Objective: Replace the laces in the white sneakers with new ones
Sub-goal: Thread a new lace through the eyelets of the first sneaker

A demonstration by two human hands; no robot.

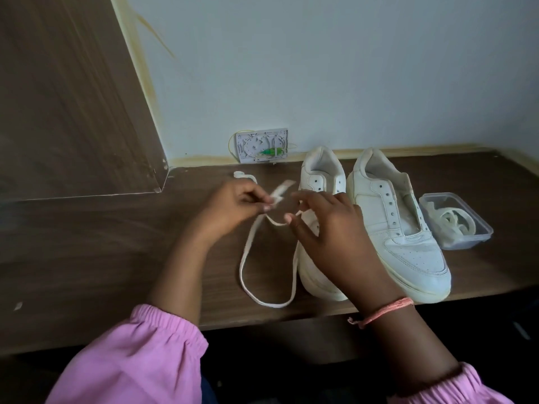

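A dark wood-grain desk (87, 243) runs along a pale blue wall (350, 68), with a tall wooden panel (64, 97) closing off the left corner and a yellowish strip where wall meets wood. A small white plastic plate with green parts (264, 145) leans against the wall at the desk's back edge.

2 white sneakers (399, 225) stand side by side on the desk, heels to the wall, toes toward the person, eyelets empty. Just right of them sits a clear plastic container (478, 225) holding coiled white laces.

The left hand (233, 205) pinches a blurred, folded bit of white lace (248, 258) between thumb and fingertips. That lace loops down over the desk and back up to the right hand (329, 228), which hovers over the nearer sneaker with fingers loosely spread; whether it grips the lace is unclear. A short white piece (243, 175) lies behind the left hand. Pink sleeves (131, 360) cover both forearms, and an orange thread (385, 312) circles the right wrist.
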